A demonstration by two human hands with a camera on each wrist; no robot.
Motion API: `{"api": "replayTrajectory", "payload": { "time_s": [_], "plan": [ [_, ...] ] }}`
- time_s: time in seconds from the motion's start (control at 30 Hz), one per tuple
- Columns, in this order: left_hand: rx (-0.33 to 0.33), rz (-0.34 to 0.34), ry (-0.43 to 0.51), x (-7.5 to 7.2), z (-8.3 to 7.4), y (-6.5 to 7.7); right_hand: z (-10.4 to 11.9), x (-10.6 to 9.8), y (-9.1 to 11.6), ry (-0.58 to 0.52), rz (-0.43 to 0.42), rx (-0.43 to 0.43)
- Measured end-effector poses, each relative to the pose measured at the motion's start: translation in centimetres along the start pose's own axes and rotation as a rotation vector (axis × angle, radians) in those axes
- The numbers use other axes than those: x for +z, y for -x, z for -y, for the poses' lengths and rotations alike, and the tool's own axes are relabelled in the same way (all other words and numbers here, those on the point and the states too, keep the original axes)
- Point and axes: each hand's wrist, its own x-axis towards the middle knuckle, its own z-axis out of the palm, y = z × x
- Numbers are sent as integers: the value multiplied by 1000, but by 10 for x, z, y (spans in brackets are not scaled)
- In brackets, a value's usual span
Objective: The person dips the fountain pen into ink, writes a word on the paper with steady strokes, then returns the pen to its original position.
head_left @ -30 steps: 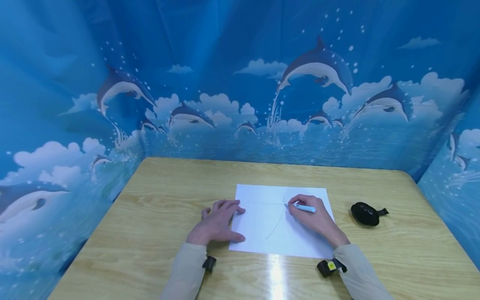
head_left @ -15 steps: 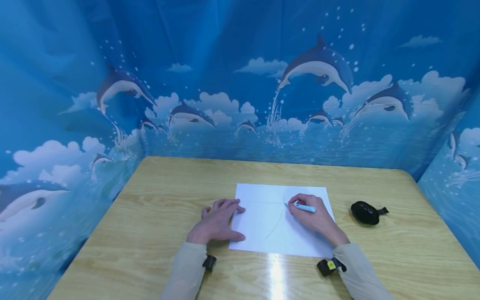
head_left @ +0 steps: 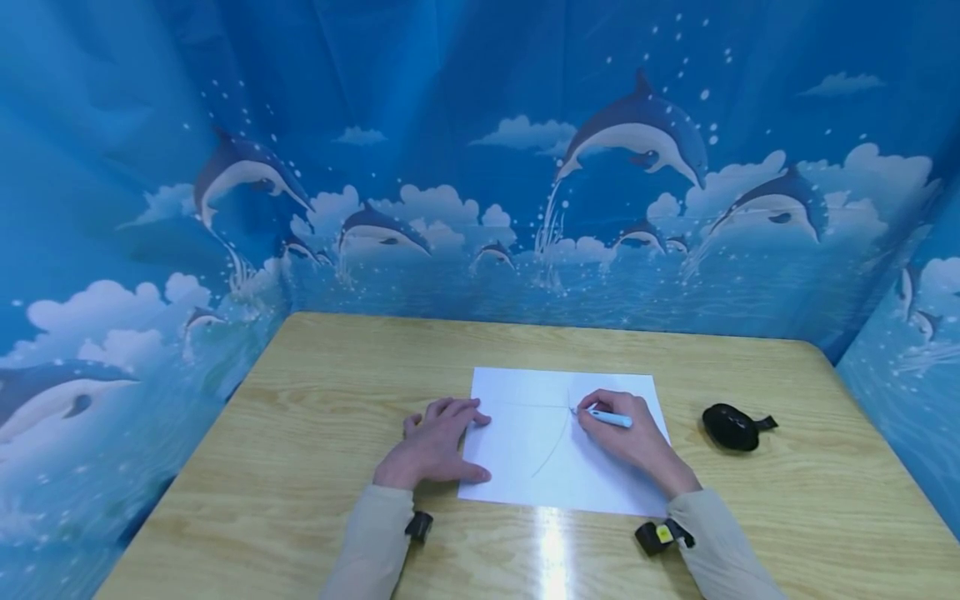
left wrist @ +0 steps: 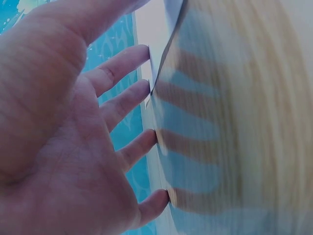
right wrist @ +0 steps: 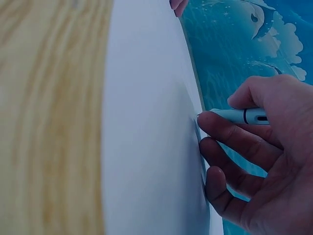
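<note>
A white sheet of paper (head_left: 517, 450) lies on the wooden table and bears a faint horizontal line, a short vertical line and a curved stroke. My right hand (head_left: 626, 429) pinches a light blue pen (head_left: 611, 417), its tip at the paper where the lines meet. In the right wrist view the pen (right wrist: 234, 115) sits between thumb and index finger, other fingertips against the sheet. My left hand (head_left: 435, 446) rests spread over the sheet's left edge. In the left wrist view its fingers (left wrist: 122, 107) are apart, some tips on the paper and others on the table.
A small black rounded object with a short strap (head_left: 731, 427) lies on the table (head_left: 337, 375) to the right of the paper. A blue curtain with dolphins (head_left: 450, 275) hangs behind and beside the table. Black wrist cameras (head_left: 654, 537) are worn at both sleeves.
The pen tip has shifted very slightly near the crossing of the lines. The left hand and the paper stay in place.
</note>
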Motion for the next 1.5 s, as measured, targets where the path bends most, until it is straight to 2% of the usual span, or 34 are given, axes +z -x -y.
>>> {"api": "replayTrajectory", "payload": {
  "time_s": [1.5],
  "plan": [
    [-3, -1, -13, 1, 0, -1, -6, -5, 15, -2, 2, -35]
  ]
}}
